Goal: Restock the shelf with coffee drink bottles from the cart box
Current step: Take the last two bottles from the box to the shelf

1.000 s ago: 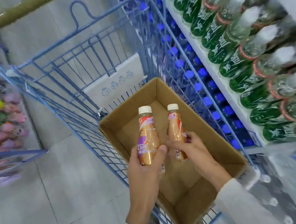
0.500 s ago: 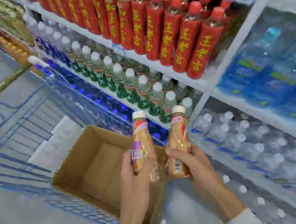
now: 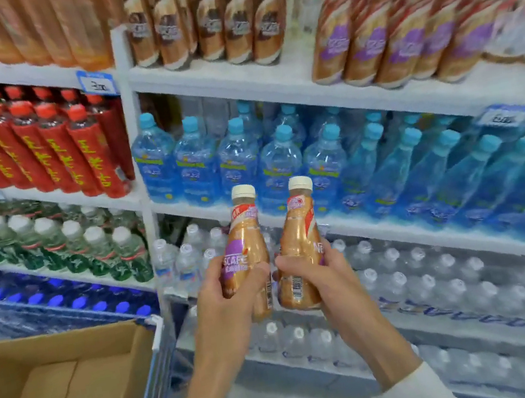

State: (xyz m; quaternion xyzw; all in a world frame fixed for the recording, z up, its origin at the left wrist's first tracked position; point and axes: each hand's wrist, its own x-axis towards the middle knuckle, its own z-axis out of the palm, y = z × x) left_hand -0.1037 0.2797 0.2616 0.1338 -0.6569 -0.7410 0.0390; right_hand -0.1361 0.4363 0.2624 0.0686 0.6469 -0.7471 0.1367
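L hand grips 1 coffee bottle | R hand grips 2nd bottle | both upright, mid-air at 6 o'clock | matching row on shelf at 1 o'clock | box at 8 looks empty | left: shelve these 2

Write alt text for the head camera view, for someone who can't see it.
Two bare hands each hold an upright coffee drink bottle, left hand on the left bottle, right hand on the right bottle, before drink shelves. Matching coffee bottles line the top shelf, upper right; an open cardboard box sits lower left.
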